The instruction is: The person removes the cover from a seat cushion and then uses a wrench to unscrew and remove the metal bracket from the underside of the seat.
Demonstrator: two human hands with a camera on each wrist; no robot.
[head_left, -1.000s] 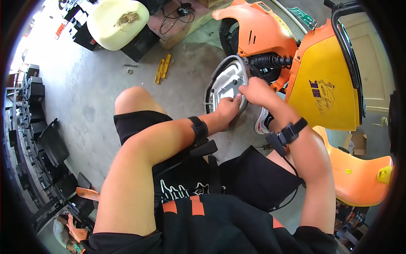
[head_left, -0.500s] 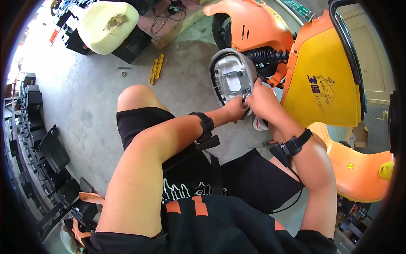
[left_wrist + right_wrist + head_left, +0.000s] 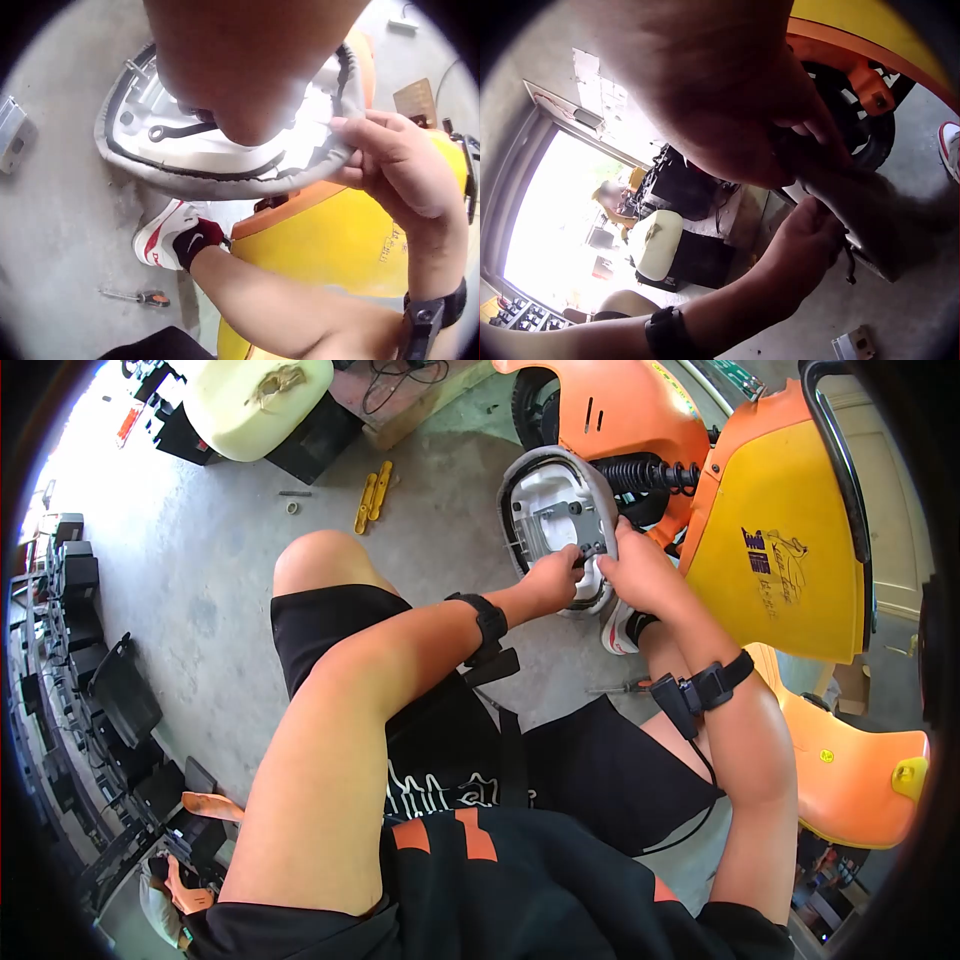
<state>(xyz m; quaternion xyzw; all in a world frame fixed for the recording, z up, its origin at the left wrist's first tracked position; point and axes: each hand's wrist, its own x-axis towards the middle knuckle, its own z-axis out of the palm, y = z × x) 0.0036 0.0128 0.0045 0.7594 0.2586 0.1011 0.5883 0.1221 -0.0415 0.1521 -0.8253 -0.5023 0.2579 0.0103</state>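
Observation:
A scooter seat (image 3: pixel 609 495) is held up on edge, its white underside (image 3: pixel 202 159) facing me and grey cover wrapped round the rim. My right hand (image 3: pixel 645 570) grips the rim, the thumb on the underside and the fingers behind it. My left hand (image 3: pixel 550 580) lies over the lower part of the underside, by a metal bracket (image 3: pixel 592 548). From under that hand sticks the ring end of a dark spanner (image 3: pixel 156 133), which it holds; the other end is hidden. The right wrist view shows the left hand (image 3: pixel 806 232) beside the shadowed seat.
Behind the seat stands an orange and yellow scooter (image 3: pixel 770 550) with a black shock absorber (image 3: pixel 640 475). A screwdriver (image 3: pixel 154 298) lies near my shoe (image 3: pixel 161 238). Yellow parts (image 3: pixel 373 498) lie on the floor; a cream seat (image 3: pixel 250 410) rests on a black box (image 3: pixel 315 440).
The seat has been turned so more of its underside faces me, and both hands have moved with it. The left hand has shifted along the bracket, staying close to the right hand.

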